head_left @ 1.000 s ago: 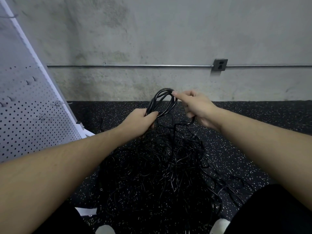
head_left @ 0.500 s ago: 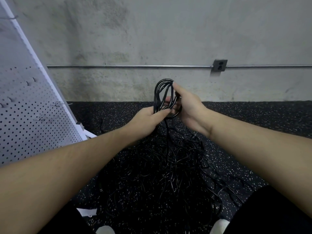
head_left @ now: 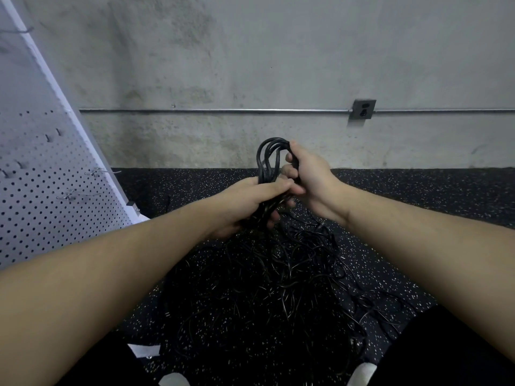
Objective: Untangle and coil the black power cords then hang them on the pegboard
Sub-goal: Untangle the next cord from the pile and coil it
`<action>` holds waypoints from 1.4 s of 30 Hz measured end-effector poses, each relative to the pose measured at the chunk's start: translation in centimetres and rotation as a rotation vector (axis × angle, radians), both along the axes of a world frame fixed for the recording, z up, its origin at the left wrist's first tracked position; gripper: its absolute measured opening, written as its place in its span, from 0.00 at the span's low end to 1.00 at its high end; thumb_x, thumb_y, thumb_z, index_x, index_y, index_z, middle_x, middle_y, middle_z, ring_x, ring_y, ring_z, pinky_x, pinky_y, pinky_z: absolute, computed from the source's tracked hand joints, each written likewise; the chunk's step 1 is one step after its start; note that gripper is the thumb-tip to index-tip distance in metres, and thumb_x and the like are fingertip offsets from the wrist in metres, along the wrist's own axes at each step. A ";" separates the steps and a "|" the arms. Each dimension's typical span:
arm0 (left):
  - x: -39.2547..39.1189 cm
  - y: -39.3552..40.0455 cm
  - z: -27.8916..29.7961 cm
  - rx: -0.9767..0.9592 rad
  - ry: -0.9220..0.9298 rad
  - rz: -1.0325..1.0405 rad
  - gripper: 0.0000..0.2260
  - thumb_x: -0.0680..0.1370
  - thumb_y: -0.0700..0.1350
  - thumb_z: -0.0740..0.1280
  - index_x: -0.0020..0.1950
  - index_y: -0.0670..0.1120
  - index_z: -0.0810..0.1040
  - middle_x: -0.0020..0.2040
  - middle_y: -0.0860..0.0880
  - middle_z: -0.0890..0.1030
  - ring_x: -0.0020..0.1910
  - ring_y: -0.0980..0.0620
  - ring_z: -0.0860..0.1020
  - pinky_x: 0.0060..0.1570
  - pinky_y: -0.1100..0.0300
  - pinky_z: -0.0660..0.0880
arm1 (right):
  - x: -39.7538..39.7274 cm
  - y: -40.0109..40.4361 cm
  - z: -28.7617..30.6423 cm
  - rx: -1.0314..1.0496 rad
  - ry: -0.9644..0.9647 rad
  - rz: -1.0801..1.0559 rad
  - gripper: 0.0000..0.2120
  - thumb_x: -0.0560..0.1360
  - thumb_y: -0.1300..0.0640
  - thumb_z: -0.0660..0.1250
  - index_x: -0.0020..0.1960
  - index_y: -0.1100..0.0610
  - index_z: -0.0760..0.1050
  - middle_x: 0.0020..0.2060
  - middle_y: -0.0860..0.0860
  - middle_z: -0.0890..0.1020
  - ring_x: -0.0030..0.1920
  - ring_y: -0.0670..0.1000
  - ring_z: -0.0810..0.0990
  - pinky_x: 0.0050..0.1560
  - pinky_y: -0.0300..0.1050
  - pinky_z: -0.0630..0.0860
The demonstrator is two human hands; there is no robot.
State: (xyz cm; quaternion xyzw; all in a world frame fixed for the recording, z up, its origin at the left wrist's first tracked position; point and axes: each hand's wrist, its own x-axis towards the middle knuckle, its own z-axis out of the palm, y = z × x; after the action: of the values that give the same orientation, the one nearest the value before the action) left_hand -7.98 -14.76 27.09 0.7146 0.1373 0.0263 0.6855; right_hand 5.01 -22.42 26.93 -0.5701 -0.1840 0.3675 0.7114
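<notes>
A partly wound coil of glossy black power cord (head_left: 268,160) stands upright between two bare hands, held out in front of the person and above a dark rubber floor flecked with white (head_left: 418,207). The left hand (head_left: 250,200) grips the lower part of the coil, its fingers curled round the gathered strands with the thumb laid across the top of them. The right hand (head_left: 309,179) closes on the coil's right side, fingers wrapped over the cord near the top of the loops, and the two hands touch where they meet on the bundle. From under the left hand, loose cord drops into a sprawling tangle of thin black power cords (head_left: 278,288) heaped on the floor between the forearms, its strands crossing one another too densely to tell how many cords lie there. At the left edge leans a white perforated metal pegboard (head_left: 41,196), tilted away from the camera, with several small wire hooks (head_left: 97,171) jutting from its face; no cord hangs on any hook that shows. Behind it all runs a stained grey concrete wall (head_left: 250,65) carrying a thin horizontal metal conduit (head_left: 211,110) that ends at a grey electrical outlet box (head_left: 364,109) on the right. At the bottom of the frame are dark trouser legs and the pale toes of two shoes (head_left: 362,373), with a small white scrap (head_left: 145,351) on the floor at lower left.
</notes>
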 end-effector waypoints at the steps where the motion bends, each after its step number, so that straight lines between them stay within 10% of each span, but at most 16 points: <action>1: -0.1 0.3 0.0 -0.046 -0.001 -0.034 0.10 0.80 0.51 0.67 0.51 0.49 0.86 0.41 0.52 0.81 0.33 0.56 0.74 0.35 0.60 0.73 | 0.1 0.0 -0.1 -0.005 0.003 0.007 0.18 0.86 0.44 0.54 0.40 0.52 0.65 0.22 0.47 0.66 0.21 0.48 0.65 0.22 0.37 0.63; 6: -0.3 1.2 -0.9 -0.137 -0.003 -0.043 0.10 0.81 0.45 0.66 0.58 0.44 0.83 0.35 0.54 0.75 0.31 0.58 0.67 0.36 0.62 0.66 | -0.1 -0.5 -0.2 -0.073 -0.106 0.079 0.24 0.86 0.42 0.49 0.39 0.52 0.73 0.29 0.48 0.79 0.28 0.48 0.73 0.33 0.44 0.64; 9: -0.5 1.1 -0.9 -0.092 -0.039 0.072 0.10 0.84 0.38 0.62 0.59 0.46 0.82 0.37 0.55 0.83 0.32 0.60 0.76 0.37 0.62 0.73 | -0.2 -1.1 -1.1 -0.129 -0.125 0.325 0.31 0.83 0.35 0.45 0.50 0.49 0.83 0.45 0.51 0.87 0.45 0.50 0.86 0.58 0.53 0.78; 14: 0.0 3.0 -0.9 -0.072 -0.132 0.312 0.13 0.84 0.40 0.61 0.58 0.52 0.84 0.35 0.54 0.71 0.29 0.58 0.69 0.32 0.61 0.71 | -0.8 -1.6 -3.3 -0.490 -0.397 0.712 0.20 0.84 0.47 0.48 0.62 0.48 0.77 0.55 0.51 0.87 0.61 0.51 0.83 0.73 0.59 0.65; 18: 0.0 3.6 -1.2 -0.078 -0.147 0.426 0.14 0.85 0.41 0.62 0.57 0.55 0.85 0.36 0.52 0.69 0.28 0.57 0.68 0.31 0.60 0.73 | -1.9 -1.8 -4.5 -0.524 -0.503 0.890 0.06 0.82 0.52 0.63 0.50 0.53 0.76 0.41 0.52 0.85 0.49 0.59 0.82 0.52 0.48 0.75; 22: 0.2 4.4 -1.5 0.107 -0.125 0.565 0.16 0.84 0.43 0.61 0.53 0.60 0.86 0.34 0.53 0.70 0.33 0.55 0.70 0.41 0.57 0.71 | -1.5 -1.8 -3.8 -0.612 -0.572 0.869 0.13 0.81 0.49 0.68 0.42 0.55 0.72 0.31 0.50 0.77 0.30 0.50 0.76 0.35 0.42 0.72; 27: -0.7 6.2 -2.3 0.372 -0.051 0.605 0.16 0.84 0.40 0.60 0.62 0.56 0.83 0.26 0.60 0.73 0.30 0.56 0.69 0.33 0.63 0.67 | 0.6 -3.4 -3.6 -0.789 -0.735 0.960 0.16 0.81 0.46 0.67 0.39 0.54 0.75 0.36 0.56 0.84 0.46 0.56 0.86 0.61 0.48 0.80; 30: -1.1 7.1 -2.9 0.527 0.050 0.570 0.15 0.84 0.43 0.61 0.63 0.56 0.83 0.24 0.58 0.73 0.26 0.55 0.67 0.27 0.62 0.64 | 1.2 -3.7 -2.9 -0.698 -0.716 0.942 0.11 0.82 0.51 0.67 0.47 0.58 0.77 0.32 0.53 0.79 0.37 0.53 0.81 0.53 0.51 0.83; 37: -1.6 5.8 -3.0 0.627 0.194 0.338 0.20 0.80 0.66 0.61 0.55 0.56 0.86 0.48 0.46 0.86 0.50 0.47 0.83 0.55 0.54 0.79 | 1.2 -3.3 -1.2 -0.382 -0.807 0.448 0.09 0.81 0.47 0.68 0.48 0.50 0.84 0.31 0.49 0.76 0.28 0.47 0.69 0.26 0.41 0.65; 42: -1.3 3.7 -2.3 0.614 0.176 0.080 0.15 0.73 0.61 0.74 0.47 0.49 0.87 0.27 0.61 0.77 0.26 0.65 0.73 0.30 0.70 0.67 | 1.6 -2.6 -1.0 -0.435 -0.817 0.170 0.26 0.78 0.38 0.67 0.30 0.55 0.73 0.22 0.52 0.73 0.20 0.49 0.68 0.24 0.38 0.67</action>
State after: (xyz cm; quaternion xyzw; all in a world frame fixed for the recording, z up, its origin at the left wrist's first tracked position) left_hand -9.28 -11.07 24.79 0.8817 0.2095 0.0314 0.4217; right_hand 6.58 -25.07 25.93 -0.7868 -0.4137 0.1997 0.4122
